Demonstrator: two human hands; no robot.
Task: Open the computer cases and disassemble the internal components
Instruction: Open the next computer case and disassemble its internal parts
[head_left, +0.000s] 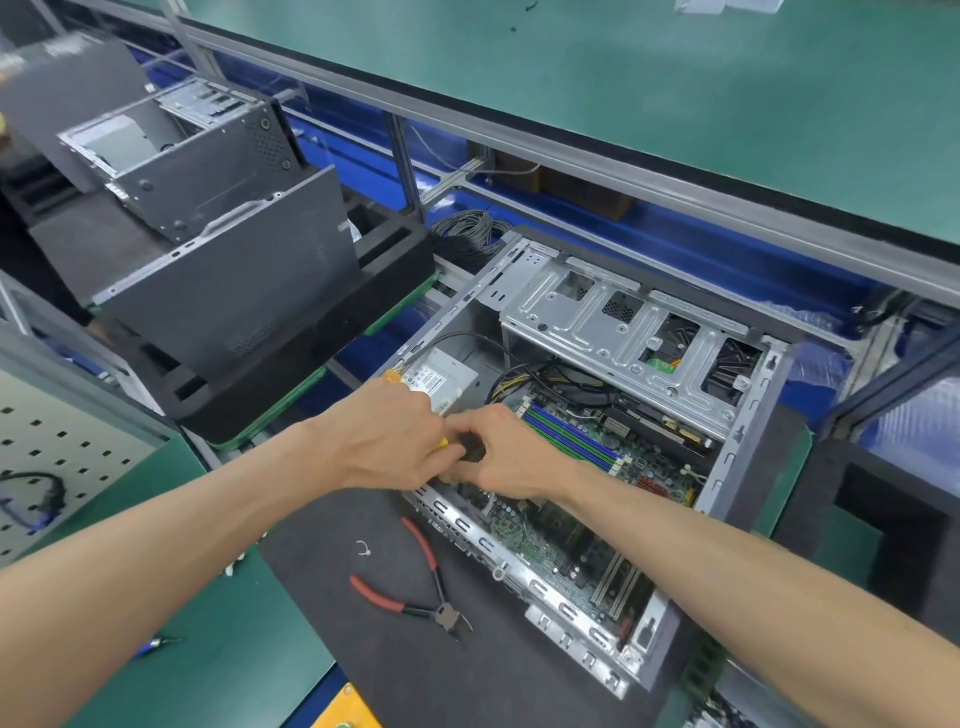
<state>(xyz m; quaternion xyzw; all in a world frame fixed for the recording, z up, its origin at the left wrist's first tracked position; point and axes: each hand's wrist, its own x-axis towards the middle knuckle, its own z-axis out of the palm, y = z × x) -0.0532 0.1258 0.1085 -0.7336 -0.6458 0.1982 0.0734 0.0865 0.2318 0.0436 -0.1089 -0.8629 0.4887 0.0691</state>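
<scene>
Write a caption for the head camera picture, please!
Both hands grip a screwdriver over an open computer case; red-handled cutters lie nearby.

Your left hand (387, 436) and right hand (498, 452) meet over the open computer case (743, 415), both gripping a black-and-yellow tool handle (470, 448) just beside the power supply (441, 376) and above the motherboard (561, 525). Red-handled cutters (415, 587) lie on the dark mat (363, 623) near the case.

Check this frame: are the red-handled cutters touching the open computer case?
Apart. The head view shows the red-handled cutters lying on the dark mat, with a strip of bare mat between them and the open computer case.
</scene>
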